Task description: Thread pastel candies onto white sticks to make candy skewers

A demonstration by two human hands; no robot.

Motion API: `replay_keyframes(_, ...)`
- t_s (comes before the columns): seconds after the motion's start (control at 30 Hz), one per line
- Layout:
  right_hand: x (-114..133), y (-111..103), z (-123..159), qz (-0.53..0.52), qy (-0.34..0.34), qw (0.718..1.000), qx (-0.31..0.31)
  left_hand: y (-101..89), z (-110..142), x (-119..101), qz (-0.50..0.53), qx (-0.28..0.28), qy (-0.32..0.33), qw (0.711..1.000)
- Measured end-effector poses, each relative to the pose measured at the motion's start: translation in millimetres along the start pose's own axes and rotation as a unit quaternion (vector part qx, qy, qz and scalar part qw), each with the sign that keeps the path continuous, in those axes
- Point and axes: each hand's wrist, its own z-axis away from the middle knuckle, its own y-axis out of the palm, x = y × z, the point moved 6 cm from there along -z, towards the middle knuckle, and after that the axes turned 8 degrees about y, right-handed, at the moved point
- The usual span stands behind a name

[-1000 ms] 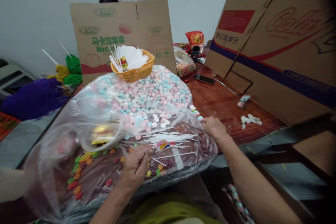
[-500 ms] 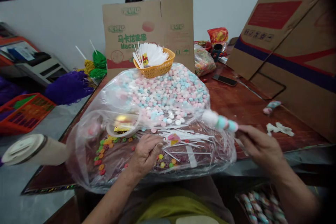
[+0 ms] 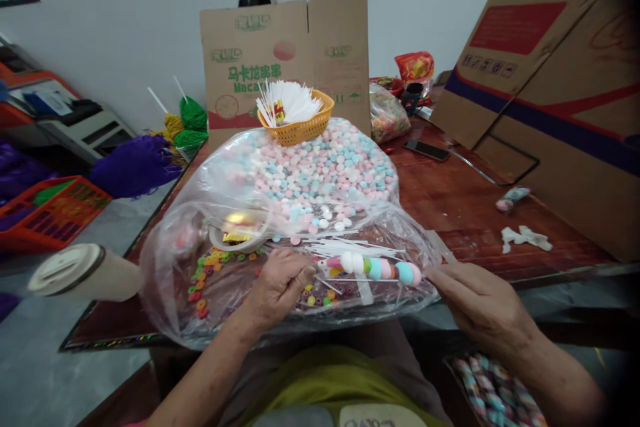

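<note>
My right hand (image 3: 477, 303) pinches the end of a candy skewer (image 3: 380, 269) strung with white, green, pink and blue pieces, held level over a clear plastic bag (image 3: 295, 227). My left hand (image 3: 280, 283) rests curled on the bag's near part, fingertips pinched at small coloured ring candies (image 3: 315, 297) and loose white sticks (image 3: 350, 248). The far part of the bag is heaped with pink, blue and white round candies (image 3: 315, 170).
An orange basket of white sticks (image 3: 295, 120) sits atop the candy heap, cardboard boxes (image 3: 285, 60) behind and at right (image 3: 555, 73). A phone (image 3: 427, 150) lies on the wooden table (image 3: 460, 207). A lidded paper cup (image 3: 85, 273) juts in at left. Finished skewers (image 3: 495, 390) lie lower right.
My right hand drew back from the bag's right edge, lifted the candy skewer, then brought it left and level over the sticks. The camera view shifted left. My left hand stayed put.
</note>
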Motion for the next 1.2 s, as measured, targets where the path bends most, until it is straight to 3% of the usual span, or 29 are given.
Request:
replay_keyframes(0.17,-2,-5,6,0.019,0.013,0.999,-0.031,2.9,1,-2,0.039,0.022,0.009,0.999)
replay_keyframes(0.43,11,3,13,0.000,0.005,0.999,-0.035,3.4,2,8,0.099,-0.013,-0.039,0.994)
replay_keyframes(0.67,11,-1,18,-0.026,-0.020,0.999,-0.008,6.5,-3,0,0.005,0.056,-0.002,0.998)
replay_keyframes(0.8,15,-1,16,0.018,-0.047,0.999,-0.003,6.9,-4,-4,-0.071,0.041,0.029,0.996)
replay_keyframes(0.93,24,-2,14,0.035,-0.080,0.996,-0.010,6.6,-1,1,-0.114,0.017,0.016,0.993)
replay_keyframes(1.07,30,4,16,0.053,-0.100,0.993,0.016,10.5,2,1,-0.176,0.037,0.003,0.984)
replay_keyframes(1.2,28,9,18,0.031,-0.094,0.995,0.017,20.7,1,-7,-0.183,0.084,0.055,0.978)
